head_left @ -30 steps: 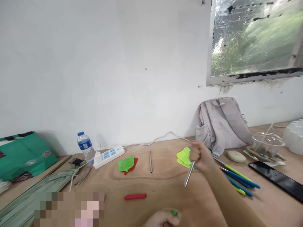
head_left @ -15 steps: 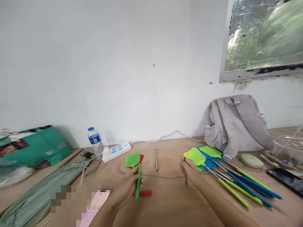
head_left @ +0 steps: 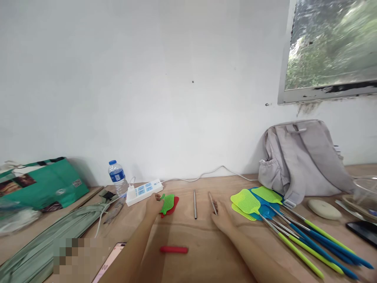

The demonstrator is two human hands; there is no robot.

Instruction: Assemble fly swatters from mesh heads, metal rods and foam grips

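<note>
My left hand (head_left: 153,205) is closed round a green handle (head_left: 163,197), mostly hidden by the fingers, right beside a green perforated fly swatter head (head_left: 168,203). That head overlaps a red swatter head (head_left: 176,203) on the table. Further right, my right hand (head_left: 220,218) has its fingers on a thin metal rod (head_left: 212,203), which slants on or just above the wood. A second metal rod (head_left: 194,204) lies between my hands. Closer to me rests a red handle (head_left: 173,249).
Several yellow-green and blue fly swatters (head_left: 246,201) lie in a pile to the right, before a grey backpack (head_left: 306,157). At left are a power strip (head_left: 144,192), a water bottle (head_left: 117,175), a green bag (head_left: 59,184) and a phone (head_left: 110,261).
My left hand has carried the green handle forward and left, to beside the green swatter head. My right hand has moved left with the metal rod and lowered it toward the table.
</note>
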